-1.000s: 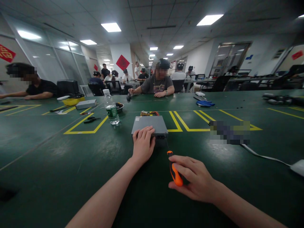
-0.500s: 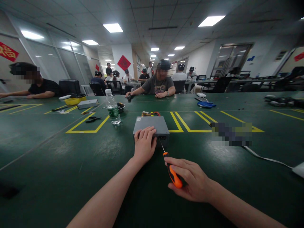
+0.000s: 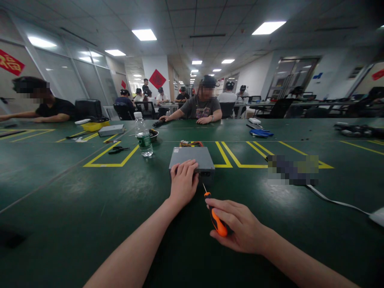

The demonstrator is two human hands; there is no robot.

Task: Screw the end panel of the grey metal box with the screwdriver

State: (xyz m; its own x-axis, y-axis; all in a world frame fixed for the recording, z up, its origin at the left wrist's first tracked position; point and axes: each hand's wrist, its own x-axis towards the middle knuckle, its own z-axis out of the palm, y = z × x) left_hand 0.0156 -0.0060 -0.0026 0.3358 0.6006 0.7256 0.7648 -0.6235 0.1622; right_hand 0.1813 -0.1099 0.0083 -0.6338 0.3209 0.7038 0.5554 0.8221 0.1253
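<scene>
A grey metal computer power supply unit (image 3: 199,154) sits on the green table, its bundle of coloured cables (image 3: 191,143) at the far side and a dark socket on its near face. My left hand (image 3: 184,180) holds the unit, fingers over the top and thumb side against the near face. In my right hand (image 3: 235,224) is a screwdriver with an orange and black handle (image 3: 218,222), the fingers closed around it. Its thin shaft points up at the unit's near face, just below the socket. Whether the tip touches the metal is hard to tell.
A water bottle (image 3: 144,138) stands left of the unit, before a small bowl (image 3: 153,136). Black pliers (image 3: 118,150) lie further left. Blue gloves (image 3: 260,133) rest behind right; a blurred-out dark object (image 3: 291,170) with a white cable lies right. A person (image 3: 204,104) sits opposite.
My right hand and the screwdriver have shifted slightly left, and the shaft's tip sits a little lower, drawn back from the unit. My left hand keeps its hold.
</scene>
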